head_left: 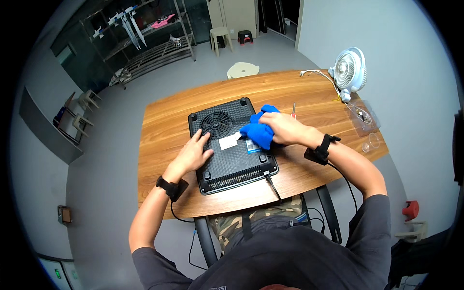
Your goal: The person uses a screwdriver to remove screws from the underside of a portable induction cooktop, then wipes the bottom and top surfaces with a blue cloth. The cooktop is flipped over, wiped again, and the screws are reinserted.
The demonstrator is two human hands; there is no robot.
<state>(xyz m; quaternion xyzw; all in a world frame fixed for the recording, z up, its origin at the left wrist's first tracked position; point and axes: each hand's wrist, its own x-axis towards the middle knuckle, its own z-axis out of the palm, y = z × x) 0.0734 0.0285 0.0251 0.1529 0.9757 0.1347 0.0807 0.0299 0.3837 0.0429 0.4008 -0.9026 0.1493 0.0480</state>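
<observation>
A black appliance with a round vent grille, likely an induction cooker, lies underside up on the wooden table (163,145); its casing (232,159) has rubber feet, a white label (228,142) and a power cord (274,188) at the near edge. My left hand (192,152) rests on its left side, fingers spread beside the vent grille (216,124). Bunched in my right hand (282,127) is a blue cloth (258,135), over the casing's right side near a blue-and-white sticker (252,146). What the cloth covers is hidden.
Beyond my right hand lies a screwdriver (294,110) with a red handle. A white fan (348,70) with its cable stands at the far right corner, near a clear plastic tray (359,117) and small clear round pieces (373,140). A stool (243,69) stands behind the table.
</observation>
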